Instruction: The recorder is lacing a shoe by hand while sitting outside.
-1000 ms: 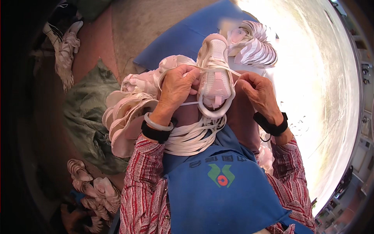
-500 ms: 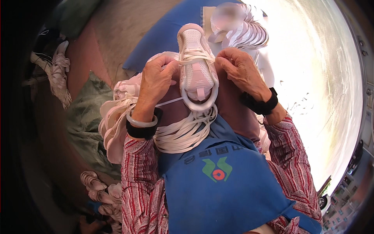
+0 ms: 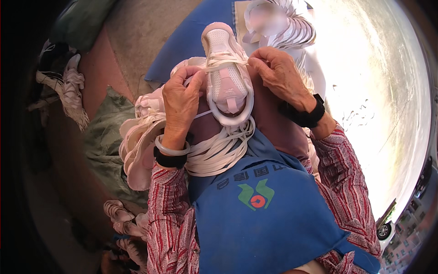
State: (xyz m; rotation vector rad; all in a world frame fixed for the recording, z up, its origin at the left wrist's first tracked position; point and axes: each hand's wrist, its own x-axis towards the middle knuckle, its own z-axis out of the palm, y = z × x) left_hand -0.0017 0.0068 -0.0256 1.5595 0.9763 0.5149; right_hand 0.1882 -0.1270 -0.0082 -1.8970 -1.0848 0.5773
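Since the earlier frame, the shoe (image 3: 226, 75) was raised between the hands. Left hand (image 3: 181, 98) and right hand (image 3: 279, 75) were pinched on its lace (image 3: 222, 65); light, soft upper, best gripped at the sole.

A bare concrete floor (image 3: 137, 27) is seen at the upper left, in shade. The ground (image 3: 383, 100) at the right is washed out by strong sunlight.

A green-and-red emblem (image 3: 256, 196) under dark printed characters sits on the blue apron's chest.
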